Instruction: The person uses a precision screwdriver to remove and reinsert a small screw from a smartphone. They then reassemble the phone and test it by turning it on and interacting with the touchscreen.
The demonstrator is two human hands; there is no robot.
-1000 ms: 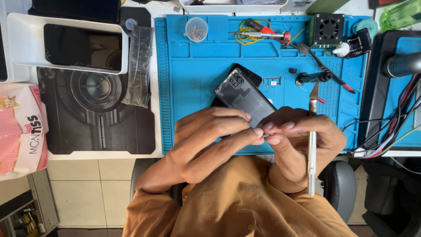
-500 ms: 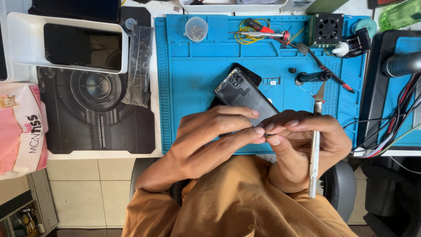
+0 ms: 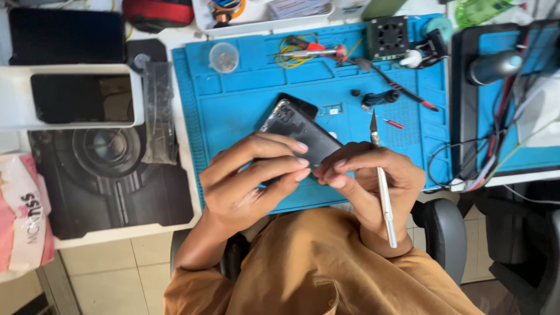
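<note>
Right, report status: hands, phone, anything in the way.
Left hand and right hand both pinch the dark phone over the blue mat. Right also holds the craft knife, blade up. Nothing blocking.

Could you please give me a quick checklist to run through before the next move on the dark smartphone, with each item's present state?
1. Dark smartphone with the camera cluster held by both hands: ok; the left hand and right hand pinch its near edge.
2. Slim white-handled craft knife secured: ok, tucked in the right hand.
3. Blade tip pointing away from the fingers: ok, it points up over the blue silicone work mat.
4. Phone above the mat: ok.
5. Back cover loosened at the pinched edge: cannot tell, the fingertips hide it.
6. Small red-tipped part clear of the hands: ok.
</note>
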